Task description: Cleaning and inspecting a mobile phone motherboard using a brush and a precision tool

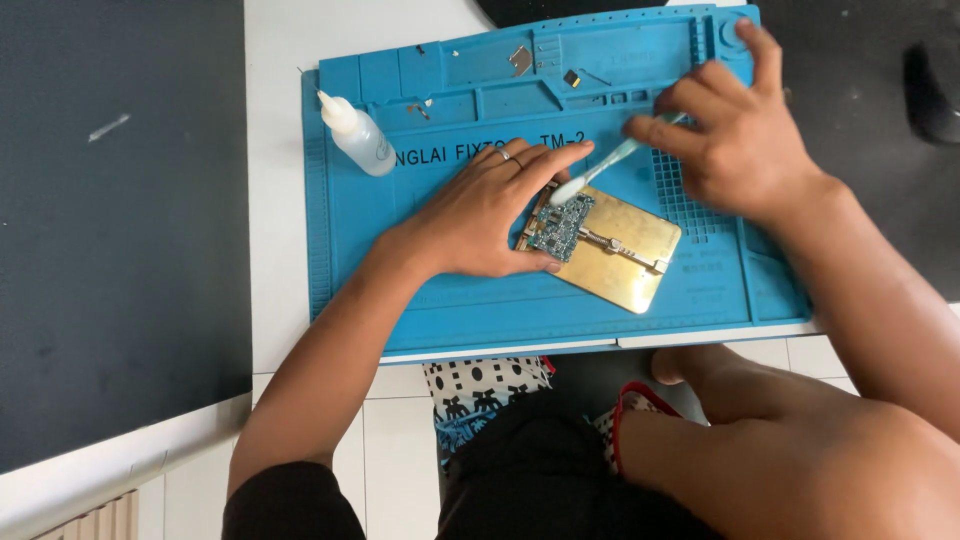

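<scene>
A small blue-green circuit board point(562, 226) sits clamped on a gold metal holder plate point(625, 255) in the middle of a blue silicone work mat point(450, 300). My left hand point(480, 215) lies flat on the mat, its fingers pressing the left edge of the holder and board. My right hand point(735, 130) grips the handle of a pale brush point(600, 168), whose white head touches the top of the board.
A small clear squeeze bottle point(358, 135) with a white nozzle stands at the mat's upper left. Tiny metal parts point(520, 60) lie in the mat's top compartments. The mat rests on a white table; dark surfaces flank it. My knees are below the table edge.
</scene>
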